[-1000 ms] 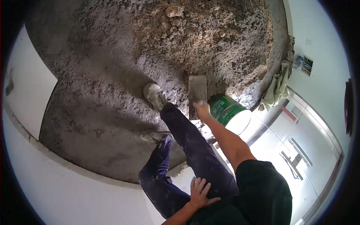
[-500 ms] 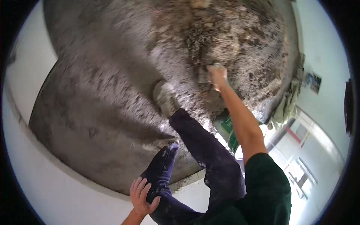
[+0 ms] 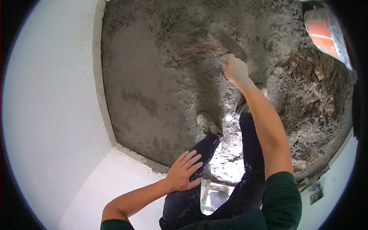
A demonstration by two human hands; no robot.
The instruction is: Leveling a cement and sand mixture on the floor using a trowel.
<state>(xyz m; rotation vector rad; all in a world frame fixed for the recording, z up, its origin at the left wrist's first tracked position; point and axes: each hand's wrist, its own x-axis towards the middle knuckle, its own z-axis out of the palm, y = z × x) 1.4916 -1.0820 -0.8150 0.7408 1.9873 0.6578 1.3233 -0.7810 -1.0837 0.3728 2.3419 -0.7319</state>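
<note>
Grips flat, grey, metal-looking trowel [image 3: 232, 44] at one o'clock in curled right hand [image 3: 235, 69] and braces wide-fingered left hand [image 3: 185, 171] on dark cloth trousers [image 3: 179, 207], six o'clock, presumably for balance.

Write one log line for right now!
left hand: on left leg | right hand: gripping trowel | grey mortar: smoother left, rougher right

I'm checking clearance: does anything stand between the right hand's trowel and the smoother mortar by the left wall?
Nothing solid shows between the trowel and smoother mortar, only a blurred streak, apparently loose material.
</note>
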